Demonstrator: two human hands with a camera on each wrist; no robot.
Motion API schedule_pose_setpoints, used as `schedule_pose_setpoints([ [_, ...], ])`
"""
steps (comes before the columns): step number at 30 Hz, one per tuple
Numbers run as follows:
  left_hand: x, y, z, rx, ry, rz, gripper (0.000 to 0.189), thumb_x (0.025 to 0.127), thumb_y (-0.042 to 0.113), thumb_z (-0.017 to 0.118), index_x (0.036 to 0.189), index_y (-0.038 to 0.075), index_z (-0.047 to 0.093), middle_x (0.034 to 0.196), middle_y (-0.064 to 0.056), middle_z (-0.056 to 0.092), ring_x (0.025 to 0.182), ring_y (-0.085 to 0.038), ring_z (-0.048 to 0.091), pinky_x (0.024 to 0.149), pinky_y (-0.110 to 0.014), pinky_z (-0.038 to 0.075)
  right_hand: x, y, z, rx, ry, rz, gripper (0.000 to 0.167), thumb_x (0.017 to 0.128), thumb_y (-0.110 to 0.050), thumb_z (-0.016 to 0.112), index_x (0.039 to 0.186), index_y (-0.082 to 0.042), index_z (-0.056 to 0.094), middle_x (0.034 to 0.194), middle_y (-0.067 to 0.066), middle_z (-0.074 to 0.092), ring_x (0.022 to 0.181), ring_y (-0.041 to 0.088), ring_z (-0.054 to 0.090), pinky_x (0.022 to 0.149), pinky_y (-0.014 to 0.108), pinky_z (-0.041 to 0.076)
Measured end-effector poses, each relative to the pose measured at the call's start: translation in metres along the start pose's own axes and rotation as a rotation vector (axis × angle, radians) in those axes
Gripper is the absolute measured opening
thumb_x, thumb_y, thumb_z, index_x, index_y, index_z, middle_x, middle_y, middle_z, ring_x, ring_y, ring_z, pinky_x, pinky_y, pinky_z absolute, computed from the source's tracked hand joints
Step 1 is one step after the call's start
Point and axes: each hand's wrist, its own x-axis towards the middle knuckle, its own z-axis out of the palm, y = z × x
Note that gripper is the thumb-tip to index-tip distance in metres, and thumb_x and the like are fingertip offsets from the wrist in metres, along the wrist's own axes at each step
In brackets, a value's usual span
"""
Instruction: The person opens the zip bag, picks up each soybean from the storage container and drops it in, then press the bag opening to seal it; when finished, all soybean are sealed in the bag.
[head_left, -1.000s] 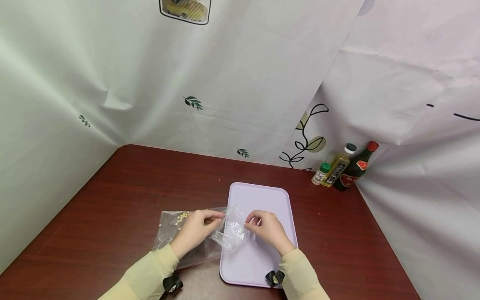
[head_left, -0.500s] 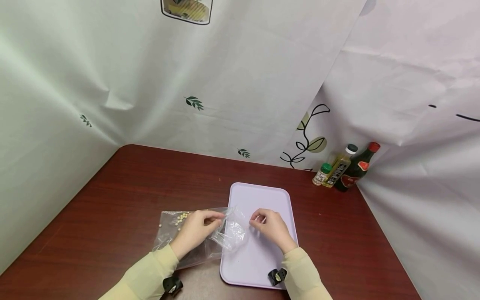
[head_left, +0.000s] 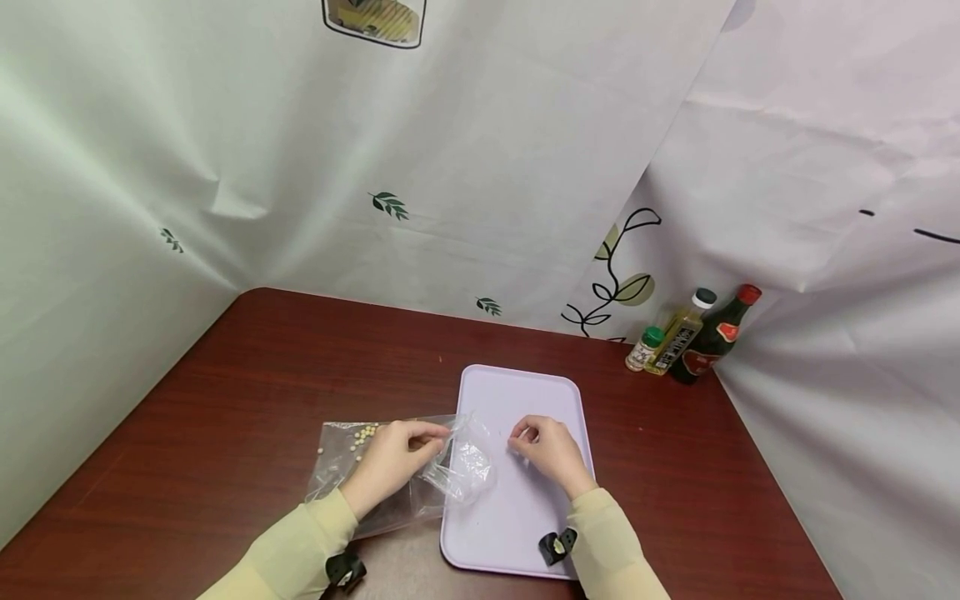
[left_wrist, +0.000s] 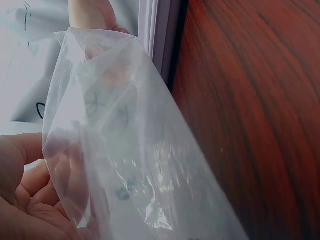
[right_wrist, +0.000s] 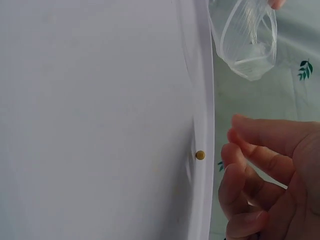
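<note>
My left hand (head_left: pixel 393 458) pinches the mouth of a clear plastic bag (left_wrist: pixel 145 150). The bag lies across the table, its crumpled end over the lilac tray (head_left: pixel 517 392). Small round yellow balls (head_left: pixel 366 433) show inside the bag at its far left part. My right hand (head_left: pixel 551 450) hovers over the tray, right of the bag, with loosely curled fingers and thumb close to the index finger. In the right wrist view nothing shows between those fingertips. One small yellow ball (right_wrist: pixel 200 155) appears against the tray's edge, apart from the fingers of the right hand (right_wrist: pixel 275 170).
A small green-capped jar (head_left: pixel 643 348), a yellow oil bottle (head_left: pixel 678 333) and a dark green bottle with a red cap (head_left: pixel 712 337) stand at the back right. White printed cloth (head_left: pixel 480 167) hangs behind the dark red table (head_left: pixel 225 400).
My right hand has moved to the right and slightly away from me, from beside the bag's mouth. The left hand and the bag have stayed in place.
</note>
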Motion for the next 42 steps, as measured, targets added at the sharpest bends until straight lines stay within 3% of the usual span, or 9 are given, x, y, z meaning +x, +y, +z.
schedule_pose_setpoints([
  [13, -0.001, -0.001, -0.001, -0.016, -0.009, -0.011, 0.013, 0.084, 0.011, 0.069, 0.096, 0.011, 0.075, 0.094, -0.004, 0.073, 0.076, -0.008, 0.064, 0.063, -0.02, 0.048, 0.006, 0.009, 0.003, -0.05, -0.006, 0.077, 0.009, 0.079, -0.016, 0.074, 0.08, -0.015, 0.065, 0.059, -0.007, 0.053, 0.048, 0.006, 0.048, 0.05, 0.026, 0.038],
  [25, -0.001, -0.002, -0.001, -0.017, -0.008, -0.01, 0.013, 0.084, 0.011, 0.069, 0.095, 0.012, 0.075, 0.094, -0.003, 0.072, 0.075, -0.007, 0.063, 0.063, -0.02, 0.048, 0.013, 0.012, 0.005, -0.108, -0.011, 0.067, 0.014, 0.078, -0.017, 0.075, 0.088, -0.015, 0.066, 0.062, -0.006, 0.05, 0.056, 0.01, 0.045, 0.053, 0.027, 0.036],
  [36, -0.001, -0.002, -0.001, -0.008, -0.004, -0.005, 0.013, 0.084, 0.011, 0.07, 0.095, 0.013, 0.075, 0.093, -0.003, 0.072, 0.074, -0.006, 0.062, 0.062, -0.02, 0.048, 0.014, 0.008, 0.004, -0.121, -0.033, 0.062, 0.008, 0.077, -0.015, 0.074, 0.077, -0.016, 0.066, 0.063, -0.005, 0.053, 0.059, 0.011, 0.047, 0.054, 0.029, 0.037],
  [42, -0.002, -0.002, 0.0, -0.004, 0.004, -0.006, 0.013, 0.083, 0.011, 0.07, 0.094, 0.013, 0.076, 0.092, -0.002, 0.073, 0.072, -0.003, 0.061, 0.062, -0.02, 0.047, 0.01, 0.003, 0.002, -0.095, -0.023, 0.039, 0.009, 0.077, -0.014, 0.072, 0.075, -0.015, 0.064, 0.059, -0.008, 0.051, 0.052, 0.007, 0.046, 0.052, 0.027, 0.036],
])
